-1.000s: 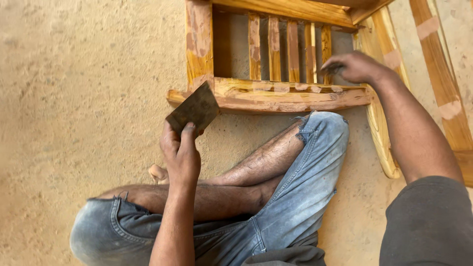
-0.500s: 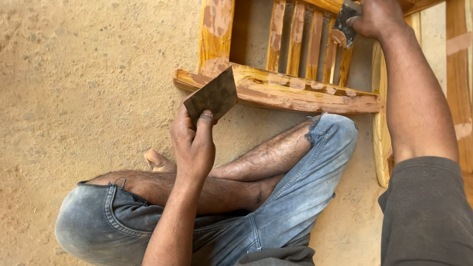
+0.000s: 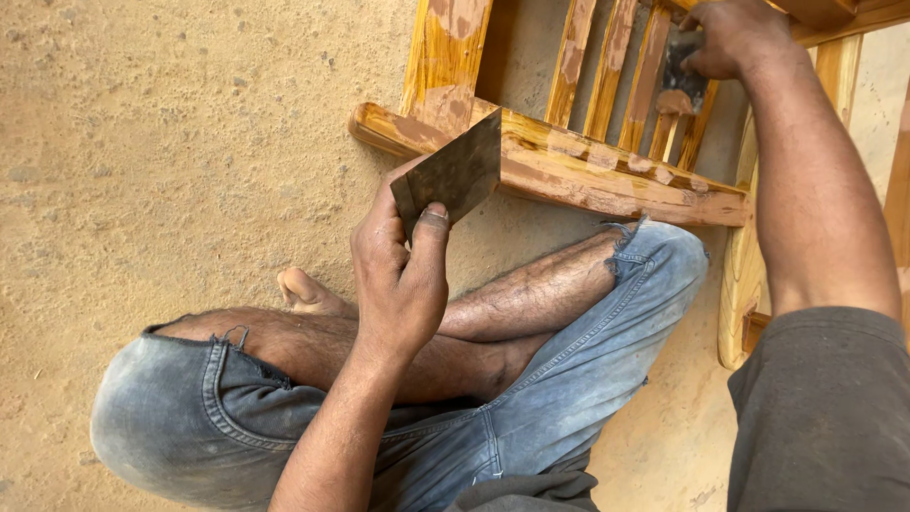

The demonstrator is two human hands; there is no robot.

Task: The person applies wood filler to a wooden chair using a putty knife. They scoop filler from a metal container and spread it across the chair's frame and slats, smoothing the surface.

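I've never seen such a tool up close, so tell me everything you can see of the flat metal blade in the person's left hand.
The flat dark grey metal scraper blade is a thin, roughly four-sided sheet, dull and smudged with brownish stains. The left hand pinches its lower corner, thumb on the face that shows and fingers behind. It is tilted, its upper corner pointing up and right, in front of the orange-brown varnished wooden rail of the slatted frame. Whether it touches that rail cannot be told. It has no handle.
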